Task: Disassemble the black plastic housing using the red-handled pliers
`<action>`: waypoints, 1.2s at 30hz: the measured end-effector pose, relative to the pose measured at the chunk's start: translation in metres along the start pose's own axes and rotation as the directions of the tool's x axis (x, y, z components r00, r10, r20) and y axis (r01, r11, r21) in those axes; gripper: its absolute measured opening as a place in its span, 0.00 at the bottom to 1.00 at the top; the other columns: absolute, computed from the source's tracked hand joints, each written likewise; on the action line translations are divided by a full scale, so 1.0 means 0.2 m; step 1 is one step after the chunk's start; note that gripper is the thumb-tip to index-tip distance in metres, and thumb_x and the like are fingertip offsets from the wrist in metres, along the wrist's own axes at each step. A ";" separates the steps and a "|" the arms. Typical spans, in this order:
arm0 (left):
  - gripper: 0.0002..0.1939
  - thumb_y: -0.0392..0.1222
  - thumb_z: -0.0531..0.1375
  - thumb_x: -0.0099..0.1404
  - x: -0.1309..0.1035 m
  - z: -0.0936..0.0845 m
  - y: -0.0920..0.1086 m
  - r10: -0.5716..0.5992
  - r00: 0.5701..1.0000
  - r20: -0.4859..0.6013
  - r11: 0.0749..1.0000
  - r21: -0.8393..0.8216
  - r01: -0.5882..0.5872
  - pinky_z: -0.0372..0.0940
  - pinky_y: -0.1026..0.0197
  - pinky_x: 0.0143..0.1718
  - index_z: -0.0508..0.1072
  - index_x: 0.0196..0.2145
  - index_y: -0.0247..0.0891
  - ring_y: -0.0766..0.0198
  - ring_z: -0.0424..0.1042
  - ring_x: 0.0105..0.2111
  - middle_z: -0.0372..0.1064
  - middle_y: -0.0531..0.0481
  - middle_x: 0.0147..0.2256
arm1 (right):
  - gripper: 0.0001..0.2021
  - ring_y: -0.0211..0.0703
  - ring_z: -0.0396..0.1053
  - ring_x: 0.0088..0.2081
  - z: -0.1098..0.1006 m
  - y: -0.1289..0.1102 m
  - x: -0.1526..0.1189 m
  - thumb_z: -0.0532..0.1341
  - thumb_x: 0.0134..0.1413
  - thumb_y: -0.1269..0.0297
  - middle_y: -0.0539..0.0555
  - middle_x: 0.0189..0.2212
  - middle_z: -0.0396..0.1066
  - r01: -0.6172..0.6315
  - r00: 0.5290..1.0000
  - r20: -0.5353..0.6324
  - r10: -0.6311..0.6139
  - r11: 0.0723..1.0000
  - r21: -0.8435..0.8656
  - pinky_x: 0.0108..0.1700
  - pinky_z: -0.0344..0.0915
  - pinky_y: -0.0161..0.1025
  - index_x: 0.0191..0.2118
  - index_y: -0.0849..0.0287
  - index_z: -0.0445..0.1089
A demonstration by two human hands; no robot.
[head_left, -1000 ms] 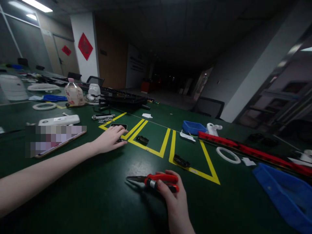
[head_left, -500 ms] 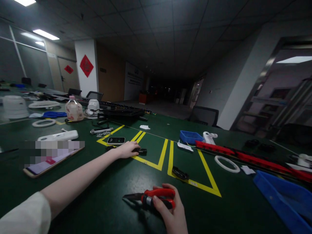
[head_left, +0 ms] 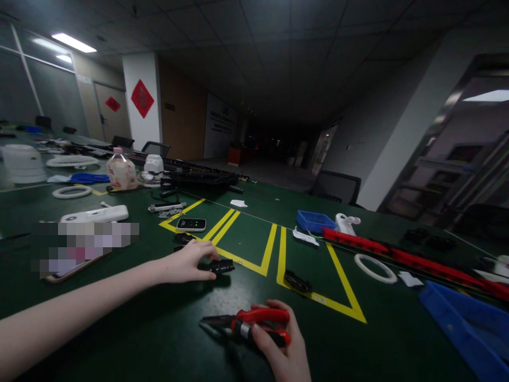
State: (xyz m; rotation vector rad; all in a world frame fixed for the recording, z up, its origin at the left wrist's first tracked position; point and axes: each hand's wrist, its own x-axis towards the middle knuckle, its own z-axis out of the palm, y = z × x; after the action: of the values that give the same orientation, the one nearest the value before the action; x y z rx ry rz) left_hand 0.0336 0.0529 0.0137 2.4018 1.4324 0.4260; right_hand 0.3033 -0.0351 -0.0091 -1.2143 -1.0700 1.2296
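My left hand point(head_left: 193, 261) is closed round the near end of a small black part point(head_left: 221, 266), just on my side of the yellow tape point(head_left: 250, 264). My right hand point(head_left: 284, 342) grips red-handled pliers point(head_left: 250, 321) low in the middle of the view, their dark jaws pointing left. Another black part point(head_left: 297, 281) lies on the tape of the right-hand taped area. Beside my left wrist a further black piece point(head_left: 183, 240) is partly hidden, below a small white-edged device point(head_left: 191, 224) with green lights.
On the left are a phone point(head_left: 79, 260), a white device point(head_left: 95, 214) and a bottle point(head_left: 121, 171). A blue tray point(head_left: 314, 220), a long red strip point(head_left: 382, 248), a white ring point(head_left: 375, 268) and a large blue bin point(head_left: 461, 318) stand on the right.
My left hand has drawn back toward me with the black part, off the taped area. My right hand and the pliers are nearly where they were. The view has shifted slightly.
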 end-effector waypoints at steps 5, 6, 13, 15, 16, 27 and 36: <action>0.19 0.55 0.64 0.64 -0.18 -0.01 0.02 -0.023 0.999 0.039 0.993 -0.119 0.027 0.65 0.51 0.53 0.73 0.47 0.43 0.54 0.70 0.49 0.70 0.48 0.48 | 0.37 0.59 0.75 0.45 0.01 -0.03 -0.01 0.73 0.33 0.41 0.59 0.43 0.77 -0.043 0.999 -0.025 0.042 0.999 -0.016 0.47 0.71 0.51 0.48 0.57 0.67; 0.19 0.55 0.64 0.64 -0.20 -0.01 0.02 -0.028 0.999 0.045 0.990 -0.134 0.033 0.66 0.52 0.52 0.73 0.47 0.42 0.54 0.70 0.49 0.70 0.48 0.48 | 0.37 0.60 0.75 0.45 0.01 -0.03 -0.01 0.73 0.33 0.41 0.59 0.43 0.77 -0.049 0.998 -0.031 0.049 0.999 -0.014 0.48 0.70 0.52 0.48 0.56 0.67; 0.18 0.53 0.66 0.62 -0.27 -0.02 -0.02 -0.025 0.996 0.089 0.979 -0.201 0.043 0.65 0.56 0.45 0.73 0.45 0.40 0.55 0.70 0.44 0.69 0.48 0.43 | 0.46 0.60 0.74 0.50 0.00 -0.03 -0.02 0.72 0.38 0.40 0.59 0.48 0.75 -0.082 0.994 -0.073 0.085 0.996 0.041 0.56 0.65 0.59 0.61 0.53 0.57; 0.19 0.54 0.66 0.61 -0.29 -0.02 -0.02 0.001 0.993 0.114 0.974 -0.224 0.025 0.65 0.58 0.44 0.73 0.45 0.41 0.57 0.70 0.44 0.69 0.49 0.43 | 0.48 0.59 0.74 0.50 -0.01 -0.03 -0.02 0.73 0.38 0.42 0.58 0.49 0.75 -0.084 0.994 -0.068 0.087 0.995 0.047 0.57 0.65 0.59 0.63 0.51 0.53; 0.19 0.54 0.67 0.61 -0.29 -0.02 -0.02 0.016 0.992 0.128 0.971 -0.237 0.015 0.65 0.59 0.43 0.73 0.45 0.41 0.57 0.70 0.43 0.69 0.50 0.43 | 0.49 0.59 0.74 0.50 -0.01 -0.03 -0.01 0.73 0.38 0.43 0.58 0.49 0.75 -0.088 0.994 -0.062 0.091 0.995 0.046 0.56 0.66 0.59 0.64 0.50 0.52; 0.21 0.53 0.68 0.63 -0.33 0.05 -0.02 0.178 0.971 0.161 0.942 -0.312 -0.121 0.60 0.59 0.45 0.72 0.51 0.45 0.62 0.71 0.40 0.70 0.55 0.38 | 0.38 0.64 0.73 0.48 -0.04 -0.02 0.04 0.77 0.23 0.49 0.59 0.47 0.75 -0.053 0.981 -0.184 0.056 0.998 0.021 0.50 0.68 0.66 0.47 0.47 0.65; 0.19 0.52 0.67 0.64 -0.34 0.04 0.00 0.206 0.964 0.166 0.949 -0.275 -0.155 0.61 0.59 0.42 0.74 0.51 0.46 0.61 0.72 0.38 0.74 0.54 0.39 | 0.29 0.64 0.67 0.58 -0.10 -0.03 0.04 0.71 0.38 0.41 0.58 0.54 0.73 -0.133 0.957 -0.264 0.118 0.990 -0.038 0.63 0.59 0.67 0.48 0.44 0.72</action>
State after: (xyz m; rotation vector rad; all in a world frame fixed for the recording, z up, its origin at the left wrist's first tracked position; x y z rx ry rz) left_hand 0.0061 -0.0075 -0.0011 2.2957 1.0093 0.3855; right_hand 0.3234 -0.0281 -0.0062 -1.4613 -0.8471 1.1033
